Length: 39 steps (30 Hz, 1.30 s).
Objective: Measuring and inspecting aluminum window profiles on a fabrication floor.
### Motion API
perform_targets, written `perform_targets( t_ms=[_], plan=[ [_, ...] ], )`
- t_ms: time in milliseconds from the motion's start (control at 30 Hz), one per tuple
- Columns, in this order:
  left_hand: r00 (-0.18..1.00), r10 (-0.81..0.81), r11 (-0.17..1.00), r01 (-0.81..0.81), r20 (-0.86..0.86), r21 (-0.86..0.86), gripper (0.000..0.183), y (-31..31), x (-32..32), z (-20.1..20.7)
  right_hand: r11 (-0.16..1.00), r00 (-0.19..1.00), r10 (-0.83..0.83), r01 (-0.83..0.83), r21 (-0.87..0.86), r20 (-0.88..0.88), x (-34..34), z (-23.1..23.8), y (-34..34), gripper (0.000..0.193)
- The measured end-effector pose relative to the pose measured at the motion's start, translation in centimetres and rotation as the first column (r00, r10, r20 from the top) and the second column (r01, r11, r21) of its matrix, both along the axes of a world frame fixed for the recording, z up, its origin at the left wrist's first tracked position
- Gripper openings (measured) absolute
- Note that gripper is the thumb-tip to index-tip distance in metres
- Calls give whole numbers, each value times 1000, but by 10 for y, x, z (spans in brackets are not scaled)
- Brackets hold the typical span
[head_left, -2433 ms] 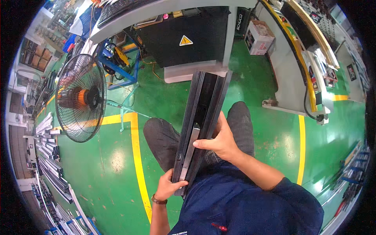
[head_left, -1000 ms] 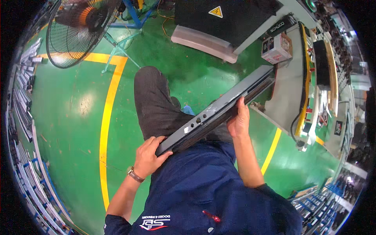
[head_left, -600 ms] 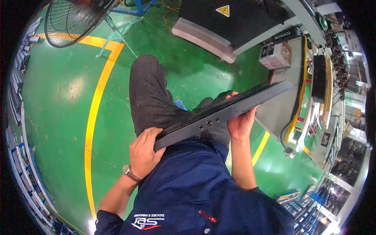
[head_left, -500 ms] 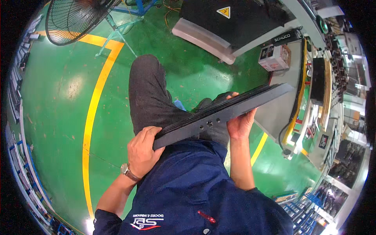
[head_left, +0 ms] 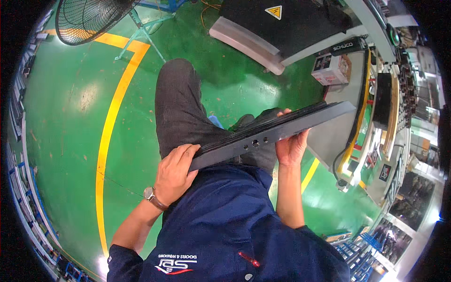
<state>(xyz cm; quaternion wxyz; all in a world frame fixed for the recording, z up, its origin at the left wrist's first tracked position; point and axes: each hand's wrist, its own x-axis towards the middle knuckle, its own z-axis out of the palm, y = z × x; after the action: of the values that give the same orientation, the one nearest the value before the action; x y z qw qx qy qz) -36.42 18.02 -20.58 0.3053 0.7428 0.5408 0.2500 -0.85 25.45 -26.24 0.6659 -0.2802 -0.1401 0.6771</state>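
Observation:
A long dark grey profile bar (head_left: pixel 291 129) with a group of several round holes near its middle lies across in front of my body. It slants up toward the right, and black ridged edges run along its far side. At its left end my left hand (head_left: pixel 174 173) is closed round it, a wristwatch (head_left: pixel 152 197) on that wrist. From below, nearer the right end, my right hand (head_left: pixel 292 144) grips the bar, with fingertips showing over the far edge. The bar's underside is hidden.
Ahead stands a black machine cover (head_left: pixel 291 28) with a warning triangle. A carton (head_left: pixel 331 69) sits by the grey bench (head_left: pixel 336 127) on the right. A black fan (head_left: pixel 89 19) is at the upper left. Yellow lines (head_left: pixel 105 155) mark the green floor.
The bar and both hands have shifted slightly to the right, and the left end is a little higher in view. Both hands still hold it.

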Motion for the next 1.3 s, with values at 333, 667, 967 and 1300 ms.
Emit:
perform_targets(
  t_ms=[333,667,967,1300],
  plan=[
    [1000,-27,1000,27,5,-5,75,0,-2,4,1000,1000,15,-15,5,-20,-2,-1,3,61],
    [1000,-8,1000,8,-3,1,75,-3,-2,-1,1000,1000,24,-24,13,1,-2,-6,5,63],
    [1000,-16,1000,15,-7,-5,76,0,-1,0,999,999,41,-41,10,6,1,-3,5,66],
    [1000,20,999,-20,1,27,73,-5,0,-3,999,999,40,-40,25,-31,2,-4,6,71]
  ],
)
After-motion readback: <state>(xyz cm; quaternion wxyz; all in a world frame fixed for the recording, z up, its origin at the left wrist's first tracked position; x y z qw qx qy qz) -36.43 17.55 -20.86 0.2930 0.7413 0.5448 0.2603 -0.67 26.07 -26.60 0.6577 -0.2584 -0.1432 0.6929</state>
